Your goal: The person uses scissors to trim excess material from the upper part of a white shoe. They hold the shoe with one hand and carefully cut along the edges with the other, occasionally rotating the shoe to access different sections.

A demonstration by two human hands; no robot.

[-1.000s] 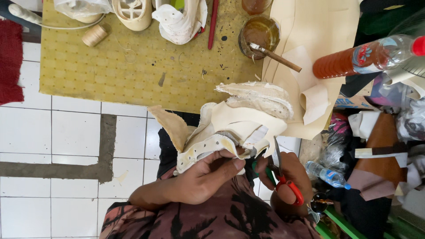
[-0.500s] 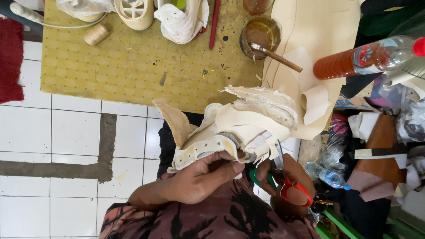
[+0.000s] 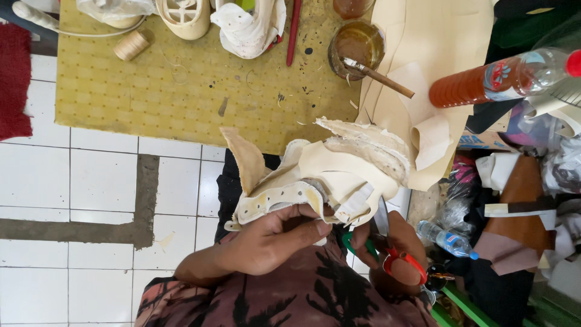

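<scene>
A cream leather shoe upper with punched holes and a tan tongue hangs in front of my lap. My left hand grips its lower edge with thumb and fingers. My right hand holds scissors with red and green handles, the blade pointing up against the upper's right side.
A yellow-green mat on the tiled floor carries a thread spool, shoe soles, a red pen and a glue pot with a stick. A bottle of orange liquid and leather scraps lie at the right.
The shoe upper has shifted slightly and my left fingers have regripped its edge. The scissors stay close to the upper's right side.
</scene>
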